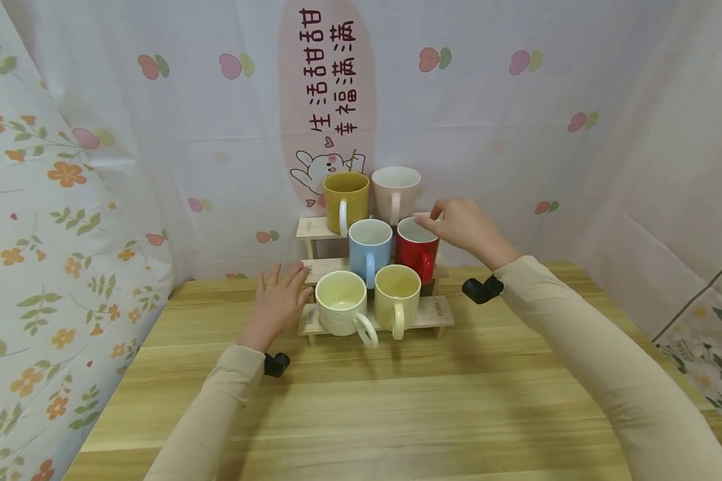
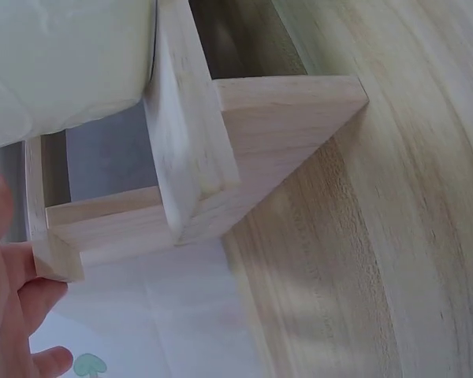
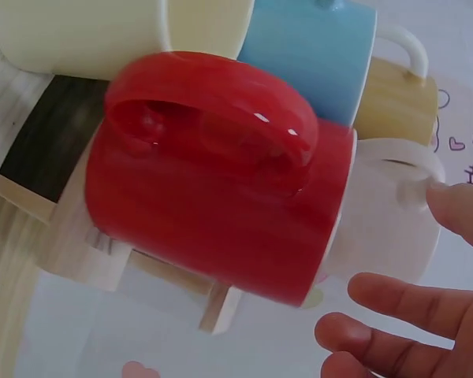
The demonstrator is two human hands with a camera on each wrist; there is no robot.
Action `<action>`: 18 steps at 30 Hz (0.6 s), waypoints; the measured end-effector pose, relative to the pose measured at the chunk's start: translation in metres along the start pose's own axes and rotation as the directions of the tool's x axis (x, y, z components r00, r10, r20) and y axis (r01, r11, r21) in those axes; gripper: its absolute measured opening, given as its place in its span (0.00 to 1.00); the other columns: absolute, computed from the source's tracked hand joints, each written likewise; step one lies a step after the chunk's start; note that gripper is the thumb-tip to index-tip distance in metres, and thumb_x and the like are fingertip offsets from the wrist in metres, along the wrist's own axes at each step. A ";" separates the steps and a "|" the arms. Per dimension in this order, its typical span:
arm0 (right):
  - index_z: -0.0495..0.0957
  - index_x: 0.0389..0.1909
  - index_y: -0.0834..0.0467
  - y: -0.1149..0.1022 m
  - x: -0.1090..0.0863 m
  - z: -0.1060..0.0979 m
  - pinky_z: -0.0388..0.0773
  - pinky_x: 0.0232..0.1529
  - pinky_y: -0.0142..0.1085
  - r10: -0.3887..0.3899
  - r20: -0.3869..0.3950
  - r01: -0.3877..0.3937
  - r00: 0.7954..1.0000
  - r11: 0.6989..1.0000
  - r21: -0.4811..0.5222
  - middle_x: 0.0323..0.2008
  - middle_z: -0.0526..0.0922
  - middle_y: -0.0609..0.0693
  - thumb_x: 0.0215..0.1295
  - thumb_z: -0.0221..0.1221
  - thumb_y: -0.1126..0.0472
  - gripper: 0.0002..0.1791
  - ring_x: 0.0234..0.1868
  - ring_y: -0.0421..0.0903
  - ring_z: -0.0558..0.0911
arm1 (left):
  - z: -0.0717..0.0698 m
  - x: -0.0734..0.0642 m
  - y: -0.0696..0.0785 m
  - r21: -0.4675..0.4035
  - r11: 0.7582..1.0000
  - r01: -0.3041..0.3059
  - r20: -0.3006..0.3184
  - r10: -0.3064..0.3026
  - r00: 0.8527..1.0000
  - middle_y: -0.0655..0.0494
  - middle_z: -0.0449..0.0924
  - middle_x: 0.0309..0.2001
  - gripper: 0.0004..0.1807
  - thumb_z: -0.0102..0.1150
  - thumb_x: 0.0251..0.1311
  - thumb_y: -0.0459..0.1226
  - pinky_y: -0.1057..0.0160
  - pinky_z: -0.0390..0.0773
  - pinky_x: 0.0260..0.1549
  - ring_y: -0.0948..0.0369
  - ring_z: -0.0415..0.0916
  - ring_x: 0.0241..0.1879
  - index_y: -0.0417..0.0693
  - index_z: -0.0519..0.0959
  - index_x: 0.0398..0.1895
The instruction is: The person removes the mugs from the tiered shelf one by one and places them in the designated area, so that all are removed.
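My left hand (image 1: 279, 304), fingers spread, is at the left end of the three-step wooden stand (image 1: 313, 230); the left wrist view shows fingertips at the end of a step. My right hand (image 1: 466, 227) hovers just beyond the red mug (image 1: 418, 250), thumb and fingers apart with nothing between them. In the right wrist view its thumb lies close to the handle of the pale pink mug (image 3: 386, 220), overlapping it. That mug and a mustard mug (image 1: 355, 200) occupy the top step. A light blue mug (image 1: 367, 247) sits left of the red one.
On the lowest step are a cream mug (image 1: 339, 307) with a turned handle and a pale yellow mug (image 1: 391, 304). The stand rests on a wood-grain table (image 1: 361, 414). A printed cloth (image 1: 216, 133) hangs behind, with more cloth at both sides.
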State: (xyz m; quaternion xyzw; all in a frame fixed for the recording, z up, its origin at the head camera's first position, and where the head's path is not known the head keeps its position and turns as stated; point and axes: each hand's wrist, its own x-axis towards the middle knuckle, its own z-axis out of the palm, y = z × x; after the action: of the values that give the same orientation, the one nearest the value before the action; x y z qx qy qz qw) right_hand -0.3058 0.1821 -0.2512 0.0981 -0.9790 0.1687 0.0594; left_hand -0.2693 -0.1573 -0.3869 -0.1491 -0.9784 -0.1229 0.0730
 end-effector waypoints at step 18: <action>0.77 0.32 0.57 -0.031 0.022 0.002 0.71 0.30 0.39 -0.003 -0.039 0.005 0.999 0.999 0.033 0.29 0.78 0.54 0.69 0.46 0.47 0.19 0.34 0.51 0.75 | 0.002 0.003 0.000 0.088 0.995 -0.052 -0.066 0.058 0.996 0.49 0.60 0.71 0.30 0.52 0.67 0.43 0.34 0.50 0.66 0.42 0.60 0.68 0.48 0.62 0.71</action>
State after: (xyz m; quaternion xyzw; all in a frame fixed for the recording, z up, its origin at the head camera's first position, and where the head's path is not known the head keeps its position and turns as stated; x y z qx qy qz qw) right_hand -0.3209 0.1488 -0.2398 0.0976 -0.9745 0.1867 0.0772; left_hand -0.2720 -0.1565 -0.3880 -0.1684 -0.9753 -0.0835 0.1162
